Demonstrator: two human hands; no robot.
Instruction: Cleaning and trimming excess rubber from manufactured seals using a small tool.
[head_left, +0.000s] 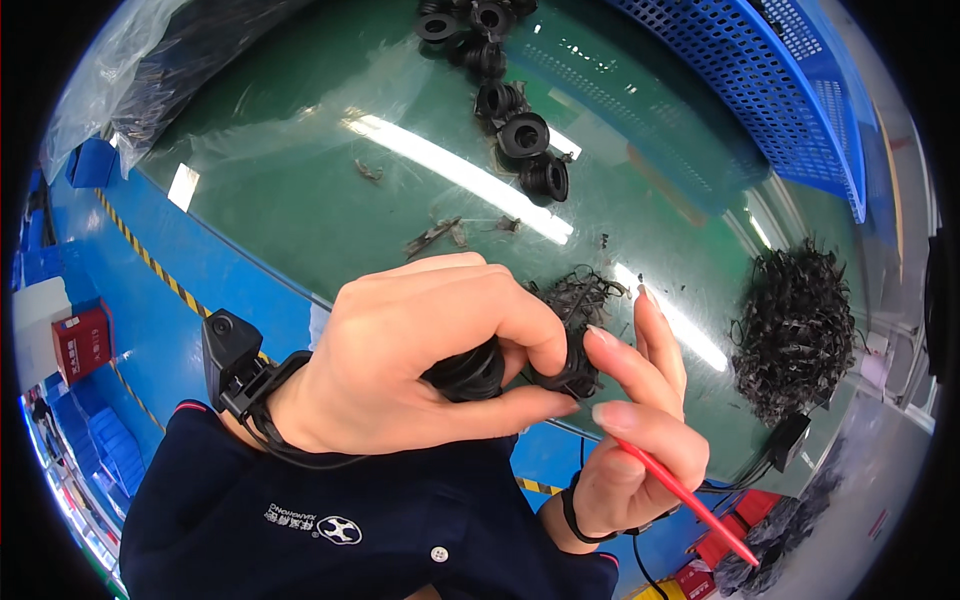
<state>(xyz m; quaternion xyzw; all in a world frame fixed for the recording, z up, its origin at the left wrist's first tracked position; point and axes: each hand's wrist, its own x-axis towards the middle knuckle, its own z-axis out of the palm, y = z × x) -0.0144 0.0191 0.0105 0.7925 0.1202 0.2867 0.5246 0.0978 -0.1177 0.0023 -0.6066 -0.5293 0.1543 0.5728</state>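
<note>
My left hand [420, 320] is wrapped round a black ribbed rubber bellows [468, 376], whose end shows beyond the thumb and forefinger. Between the fingers of my right hand [650, 430] is a slim red stick-like tool [695, 502], its rear end pointing down to the right. The tool's working tip is hidden by the fingers. My right fingertips are close to the open end of the bellows. Just past them, a tangle of thin black rubber trimmings [582, 296] lies on the green tabletop [330, 220].
Several more black rubber bellows [524, 135] stretch in a line toward the far edge. A large heap of black trimmings [795, 335] lies at the right, below a blue perforated crate [770, 90]. Clear plastic sheeting [95, 80] hangs at the far left. Scraps [435, 236] dot the table.
</note>
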